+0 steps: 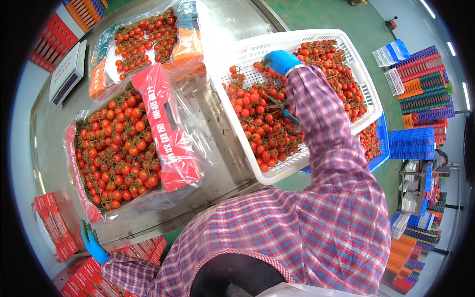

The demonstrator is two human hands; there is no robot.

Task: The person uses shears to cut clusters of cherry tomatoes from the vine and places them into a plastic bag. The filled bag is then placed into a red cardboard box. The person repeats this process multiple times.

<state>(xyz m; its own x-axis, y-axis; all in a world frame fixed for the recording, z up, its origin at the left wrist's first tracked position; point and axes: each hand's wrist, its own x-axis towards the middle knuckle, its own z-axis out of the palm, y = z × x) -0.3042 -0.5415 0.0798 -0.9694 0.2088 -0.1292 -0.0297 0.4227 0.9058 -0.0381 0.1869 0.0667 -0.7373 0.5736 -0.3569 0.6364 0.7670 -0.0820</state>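
Observation:
My right hand [283, 62], in a blue glove, is inside a large white perforated basket [269, 174]. Its fingers curl down at the far left side, closed on a bunch of cherry tomatoes [259, 66]; the fingertips are partly hidden. Scissors [278, 105] with teal handles lie on the vine tomatoes [264, 131] below my right forearm. My left hand [93, 243], also gloved in blue, is held off the table's near left edge with fingers stretched, holding nothing. Closest to it is a red carton [166, 131] lined with clear plastic and filled with cherry tomatoes [116, 148].
An orange and teal carton [187, 47], part-filled with tomatoes, stands behind the red one on the metal table [225, 148]. A white scale [68, 72] is at the far left. Under the basket's right side sits a blue crate [383, 141]. Red boxes [54, 225] are stacked at lower left.

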